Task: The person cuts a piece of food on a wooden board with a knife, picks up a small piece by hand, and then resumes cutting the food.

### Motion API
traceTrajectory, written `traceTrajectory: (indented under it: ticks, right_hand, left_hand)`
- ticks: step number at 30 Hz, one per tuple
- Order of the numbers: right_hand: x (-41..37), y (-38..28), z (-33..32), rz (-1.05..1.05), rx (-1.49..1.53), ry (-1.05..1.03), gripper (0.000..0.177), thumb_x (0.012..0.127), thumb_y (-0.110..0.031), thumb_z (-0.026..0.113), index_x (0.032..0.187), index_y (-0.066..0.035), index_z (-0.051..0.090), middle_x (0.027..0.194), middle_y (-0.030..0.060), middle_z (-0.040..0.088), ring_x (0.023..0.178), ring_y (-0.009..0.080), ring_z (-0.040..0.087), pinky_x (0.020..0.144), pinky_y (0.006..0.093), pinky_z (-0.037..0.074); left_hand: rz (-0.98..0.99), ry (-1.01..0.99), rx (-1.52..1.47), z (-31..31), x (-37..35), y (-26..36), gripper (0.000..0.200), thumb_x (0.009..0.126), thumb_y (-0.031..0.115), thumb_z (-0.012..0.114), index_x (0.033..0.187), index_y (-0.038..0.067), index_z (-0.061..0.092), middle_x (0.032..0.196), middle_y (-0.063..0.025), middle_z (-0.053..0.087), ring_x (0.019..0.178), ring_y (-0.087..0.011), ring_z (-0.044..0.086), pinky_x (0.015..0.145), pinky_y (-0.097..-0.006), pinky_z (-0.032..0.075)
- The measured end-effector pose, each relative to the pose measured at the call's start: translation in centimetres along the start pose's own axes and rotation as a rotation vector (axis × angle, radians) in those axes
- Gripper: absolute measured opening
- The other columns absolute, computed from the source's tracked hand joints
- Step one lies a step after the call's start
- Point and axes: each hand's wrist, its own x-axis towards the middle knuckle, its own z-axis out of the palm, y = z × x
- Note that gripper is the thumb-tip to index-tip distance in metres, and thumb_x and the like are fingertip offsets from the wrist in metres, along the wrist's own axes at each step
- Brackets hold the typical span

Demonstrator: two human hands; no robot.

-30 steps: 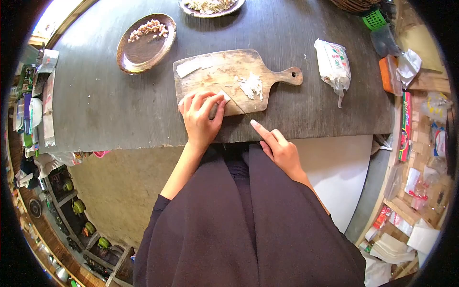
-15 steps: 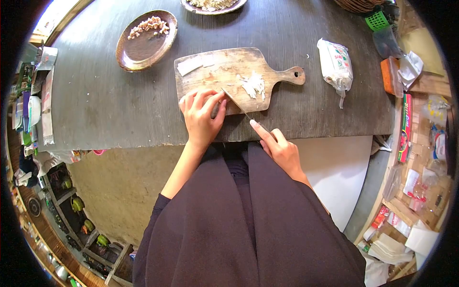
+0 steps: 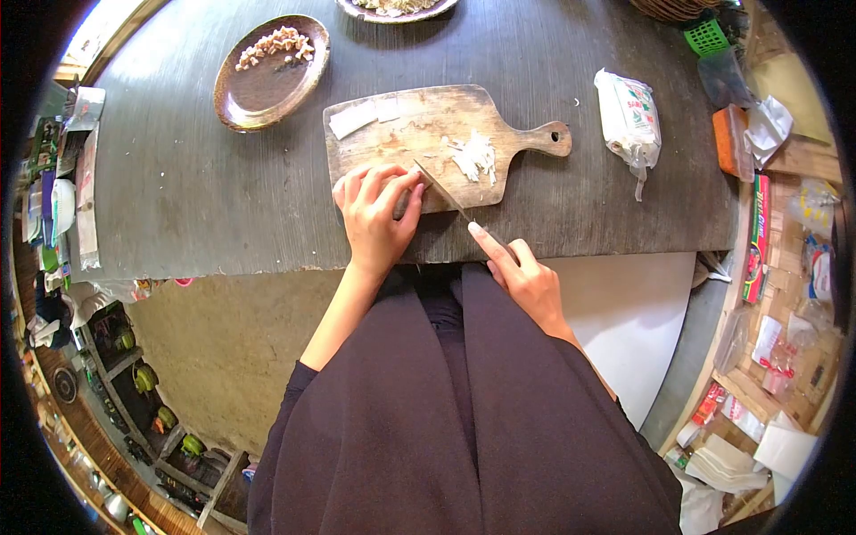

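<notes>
My right hand [image 3: 519, 275] grips a knife [image 3: 448, 195], its forefinger stretched along the back of the blade. The blade slants over the near edge of the wooden cutting board [image 3: 428, 116], its tip close to the fingertips of my left hand [image 3: 379, 209]. Those left fingers are curled and pressed down on the board; whatever lies beneath them is hidden. White flat slices [image 3: 354, 119] rest at the board's far left corner. A small heap of thin white strips [image 3: 473, 159] lies near the handle end.
A brown plate [image 3: 259, 96] with small diced pieces stands at the back left. Beyond the board is another plate [image 3: 406, 16] of pale shreds. To the right lies a white plastic packet [image 3: 628, 123]. An orange-filled container [image 3: 733, 143] sits by the table's right edge.
Both hands and the knife stay almost in place, the blade shifting only very slightly. The whole view has moved a little.
</notes>
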Motion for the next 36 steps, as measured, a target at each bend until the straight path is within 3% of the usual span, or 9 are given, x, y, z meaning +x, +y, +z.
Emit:
traceTrajectory:
  ticks: [11, 19, 28, 36]
  right_hand:
    - [0.0, -0.1, -0.3, 0.0, 0.021, -0.031, 0.058, 0.099, -0.022, 0.065, 0.153, -0.038, 0.05, 0.088, 0.008, 0.052, 0.057, 0.0273, 0.065, 0.051, 0.0399, 0.055]
    - [0.6, -0.2, -1.0, 0.002, 0.01, -0.088, 0.06, 0.099, -0.02, 0.064, 0.155, -0.036, 0.047, 0.089, 0.0122, 0.056, 0.06, 0.0327, 0.067, 0.055, 0.045, 0.056]
    - [0.5, 0.3, -0.1, 0.047, 0.093, 0.008, 0.064, 0.097, -0.015, 0.064, 0.155, -0.036, 0.047, 0.09, 0.0127, 0.057, 0.063, 0.0358, 0.066, 0.058, 0.0464, 0.056]
    - [-1.2, 1.0, -1.7, 0.097, 0.193, 0.008, 0.062, 0.096, -0.009, 0.064, 0.153, -0.031, 0.052, 0.087, 0.009, 0.057, 0.065, 0.0304, 0.06, 0.064, 0.0427, 0.054]
  left_hand:
    - [0.016, 0.013, -0.012, 0.1, -0.1, -0.2, 0.023, 0.079, 0.012, 0.083, 0.101, 0.015, 0.078, 0.107, -0.0002, 0.071, 0.109, -0.0252, 0.062, 0.101, -0.0426, 0.039]
    - [0.022, 0.019, -0.009, 0.3, -0.4, -0.3, 0.02, 0.081, 0.017, 0.082, 0.1, 0.016, 0.077, 0.107, 0.0015, 0.071, 0.111, -0.0241, 0.061, 0.102, -0.0429, 0.036]
    - [0.036, 0.045, 0.0, 0.1, -0.4, 0.1, 0.016, 0.081, 0.015, 0.083, 0.097, 0.015, 0.078, 0.106, 0.0007, 0.073, 0.111, -0.0255, 0.062, 0.103, -0.0416, 0.039]
    - [0.064, 0.026, -0.016, 0.4, -1.2, 1.2, 0.018, 0.079, 0.018, 0.085, 0.095, 0.018, 0.078, 0.106, 0.0029, 0.073, 0.113, -0.0254, 0.06, 0.103, -0.0418, 0.037]
